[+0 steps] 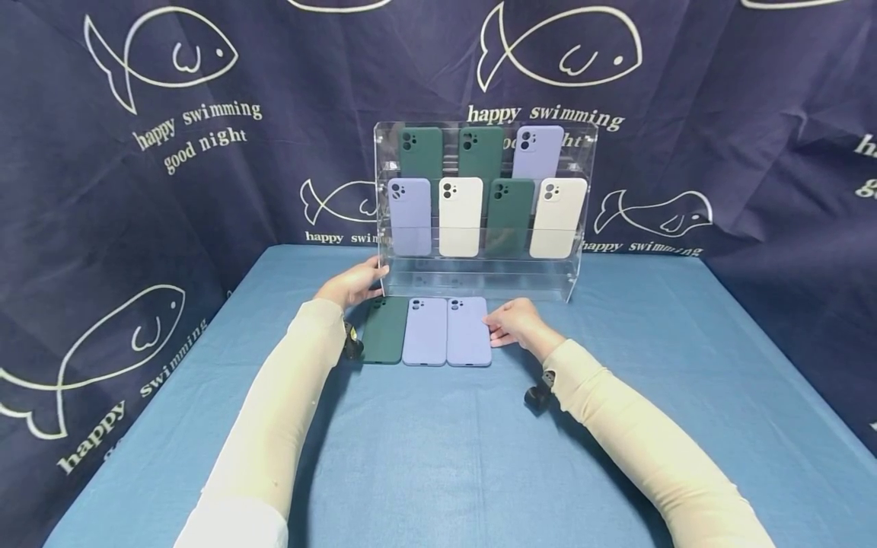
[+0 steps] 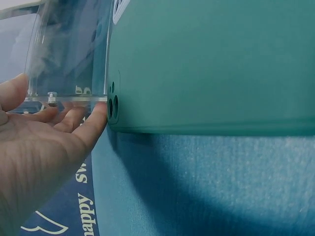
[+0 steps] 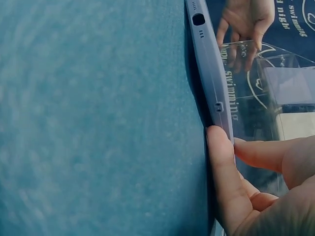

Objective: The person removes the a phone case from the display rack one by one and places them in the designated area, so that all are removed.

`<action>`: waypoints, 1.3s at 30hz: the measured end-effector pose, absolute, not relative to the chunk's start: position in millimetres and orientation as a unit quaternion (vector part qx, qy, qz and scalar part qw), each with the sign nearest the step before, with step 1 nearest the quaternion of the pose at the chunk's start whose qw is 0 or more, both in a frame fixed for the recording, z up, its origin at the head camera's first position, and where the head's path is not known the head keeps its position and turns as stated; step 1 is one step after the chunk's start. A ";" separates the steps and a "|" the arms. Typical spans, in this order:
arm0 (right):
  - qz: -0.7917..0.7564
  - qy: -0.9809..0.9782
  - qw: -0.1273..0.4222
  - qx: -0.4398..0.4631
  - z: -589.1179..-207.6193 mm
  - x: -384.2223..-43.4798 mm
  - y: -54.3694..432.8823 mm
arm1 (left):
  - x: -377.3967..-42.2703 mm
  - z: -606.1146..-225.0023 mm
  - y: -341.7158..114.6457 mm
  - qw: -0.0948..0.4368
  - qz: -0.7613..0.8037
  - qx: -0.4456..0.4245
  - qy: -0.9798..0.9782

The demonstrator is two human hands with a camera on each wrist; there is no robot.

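Note:
Three phone cases lie side by side on the blue cloth: a green case at left, a lavender case in the middle and another lavender case at right. My right hand pinches the right-hand lavender case by its right long edge. In the right wrist view, thumb and finger meet at the edge of that case. My left hand touches the left side of a clear acrylic stand, fingers mostly straight along its side panel. The green case lies close to those fingertips.
Upright in two rows on the stand are several more phone cases: green, lavender and white, such as the white case. Behind it hangs a dark blue curtain with fish prints. Blue cloth covers the table.

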State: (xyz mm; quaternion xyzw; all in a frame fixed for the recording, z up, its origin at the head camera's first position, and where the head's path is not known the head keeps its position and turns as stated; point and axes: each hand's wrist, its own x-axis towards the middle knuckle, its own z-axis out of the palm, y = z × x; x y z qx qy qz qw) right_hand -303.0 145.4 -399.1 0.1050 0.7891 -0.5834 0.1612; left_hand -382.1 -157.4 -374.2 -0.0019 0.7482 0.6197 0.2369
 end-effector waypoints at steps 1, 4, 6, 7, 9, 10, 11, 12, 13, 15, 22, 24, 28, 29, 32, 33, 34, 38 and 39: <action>-0.584 0.788 0.160 0.106 -399.0 -302.7 145.2 | -382.2 -375.0 -157.8 0.236 0.616 0.004 0.751; -0.583 0.790 0.158 0.107 -399.2 -302.4 144.9 | -382.9 -376.6 -157.9 0.234 0.609 0.012 0.757; -0.581 0.792 0.156 0.110 -399.7 -302.2 144.7 | -382.8 -376.4 -157.5 0.235 0.613 0.010 0.754; -0.580 0.792 0.154 0.112 -399.9 -302.1 144.5 | -382.8 -376.2 -157.3 0.236 0.616 0.007 0.752; -0.580 0.792 0.153 0.113 -400.4 -301.8 144.1 | -383.6 -376.1 -157.0 0.237 0.622 0.000 0.746; -0.580 0.792 0.153 0.113 -400.5 -301.7 143.9 | -383.6 -375.4 -156.9 0.239 0.624 -0.003 0.744; -0.579 0.793 0.152 0.112 -400.4 -301.6 143.6 | -383.7 -374.8 -157.0 0.241 0.626 -0.007 0.742; -0.579 0.794 0.152 0.112 -400.1 -301.5 143.4 | -383.9 -374.3 -157.0 0.243 0.628 -0.009 0.740; -0.578 0.794 0.152 0.113 -399.7 -301.2 143.3 | -384.0 -374.1 -157.0 0.244 0.629 -0.011 0.738; -0.576 0.795 0.152 0.114 -399.0 -300.9 143.1 | -384.2 -373.8 -156.9 0.246 0.628 -0.011 0.739; -0.571 0.797 0.159 0.117 -397.4 -300.4 143.3 | -384.3 -374.6 -156.4 0.243 0.621 -0.009 0.746; -0.568 0.798 0.163 0.116 -397.1 -300.4 143.0 | -384.4 -374.7 -156.0 0.241 0.623 -0.007 0.744; -0.564 0.800 0.168 0.116 -396.7 -300.4 143.5 | -384.9 -374.6 -154.8 0.239 0.630 -0.006 0.739; -0.565 0.799 0.170 0.114 -396.4 -300.4 143.8 | -385.1 -374.3 -154.6 0.238 0.633 -0.007 0.737; -0.571 0.794 0.181 0.106 -395.0 -300.8 145.8 | -385.1 -373.2 -154.9 0.236 0.632 -0.010 0.738; -0.574 0.791 0.186 0.101 -394.2 -300.8 147.1 | -385.2 -372.9 -155.2 0.236 0.632 -0.011 0.738; -0.575 0.790 0.191 0.094 -393.2 -300.6 148.4 | -385.1 -372.8 -155.5 0.237 0.632 -0.010 0.738; -0.580 0.784 0.210 0.071 -388.9 -299.6 153.7 | -385.5 -373.8 -157.5 0.239 0.638 -0.010 0.732; -0.581 0.783 0.213 0.066 -388.4 -299.5 154.8 | -385.7 -374.4 -157.9 0.240 0.640 -0.011 0.730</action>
